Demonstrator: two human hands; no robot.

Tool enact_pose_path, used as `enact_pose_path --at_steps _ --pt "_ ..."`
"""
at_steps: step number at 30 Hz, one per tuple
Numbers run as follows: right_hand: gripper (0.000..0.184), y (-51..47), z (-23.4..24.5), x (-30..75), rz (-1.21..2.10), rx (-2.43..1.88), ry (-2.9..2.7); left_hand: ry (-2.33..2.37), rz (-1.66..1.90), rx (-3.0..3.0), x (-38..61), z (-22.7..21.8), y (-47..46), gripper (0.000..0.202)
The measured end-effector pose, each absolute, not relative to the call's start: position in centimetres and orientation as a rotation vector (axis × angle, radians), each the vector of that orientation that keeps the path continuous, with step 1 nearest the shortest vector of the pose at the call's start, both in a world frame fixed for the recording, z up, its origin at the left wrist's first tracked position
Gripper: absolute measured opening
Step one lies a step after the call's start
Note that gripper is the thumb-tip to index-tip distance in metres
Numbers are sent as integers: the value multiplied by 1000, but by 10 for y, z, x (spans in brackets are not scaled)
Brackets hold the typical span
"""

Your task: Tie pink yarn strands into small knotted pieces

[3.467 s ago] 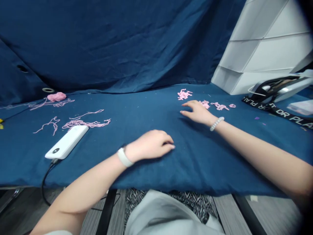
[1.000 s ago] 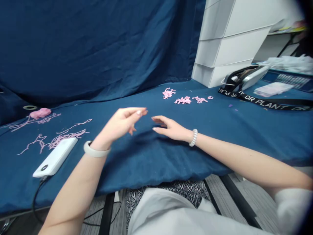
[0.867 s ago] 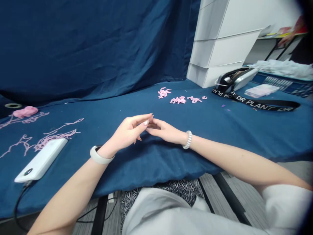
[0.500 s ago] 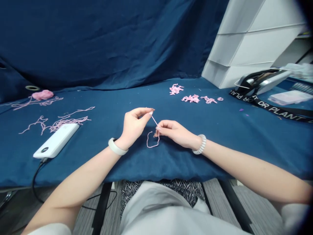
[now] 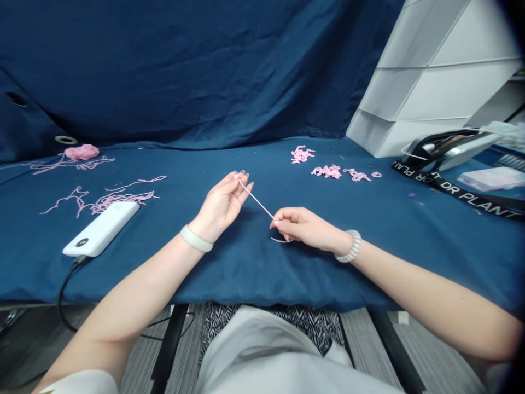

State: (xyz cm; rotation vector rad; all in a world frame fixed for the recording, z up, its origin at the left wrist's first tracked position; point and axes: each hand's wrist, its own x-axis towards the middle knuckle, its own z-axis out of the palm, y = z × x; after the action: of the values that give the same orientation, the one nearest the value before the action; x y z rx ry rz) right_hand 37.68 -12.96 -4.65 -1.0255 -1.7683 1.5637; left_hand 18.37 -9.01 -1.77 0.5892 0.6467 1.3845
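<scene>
the left hand [image 5: 221, 208] is raised off the cloth, its thumb and fingertips pinching the upper end of a pink yarn strand [image 5: 255, 198]. the right hand [image 5: 305, 229] is curled low and grips the lower part of that strand between thumb and forefinger, so the 1 strand runs straight and taut across the gap between the 2 hands. a short tail [image 5: 279, 239] curves out below the right hand, close to the navy cloth [image 5: 262, 279] covering the table. a white wristband [image 5: 196, 238] sits on the left wrist, a pale coiled bracelet [image 5: 349, 246] on the right. beyond the right hand lie small clumps of pink yarn [image 5: 327, 172]. to the left are long loose pink strands [image 5: 121, 200], a pink yarn ball [image 5: 82, 152] and a white power bank [image 5: 100, 229] with a black cable [image 5: 59, 298]. a black "dr plant" lanyard [image 5: 463, 191] lies at the right.
</scene>
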Motion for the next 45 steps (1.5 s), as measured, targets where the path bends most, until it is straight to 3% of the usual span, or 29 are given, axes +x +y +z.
enact_pose_path --at_steps 4,13,30,40,45 --pt "29 -120 -44 390 1419 -1158 -1719 633 1425 551 172 -10 -81 10" --pt "40 -95 -46 419 1493 -1217 -1605 618 1456 661 154 -5 -69 12" --pt "37 -69 -42 468 949 -1471 -1645 785 1653 732 140 -5 -54 14" --pt "32 -62 -41 482 999 -1433 -1700 730 1457 823 142 -1 -59 8" --pt "30 -61 -38 485 844 -1413 -1595 687 1462 833 140 -3 -59 10"
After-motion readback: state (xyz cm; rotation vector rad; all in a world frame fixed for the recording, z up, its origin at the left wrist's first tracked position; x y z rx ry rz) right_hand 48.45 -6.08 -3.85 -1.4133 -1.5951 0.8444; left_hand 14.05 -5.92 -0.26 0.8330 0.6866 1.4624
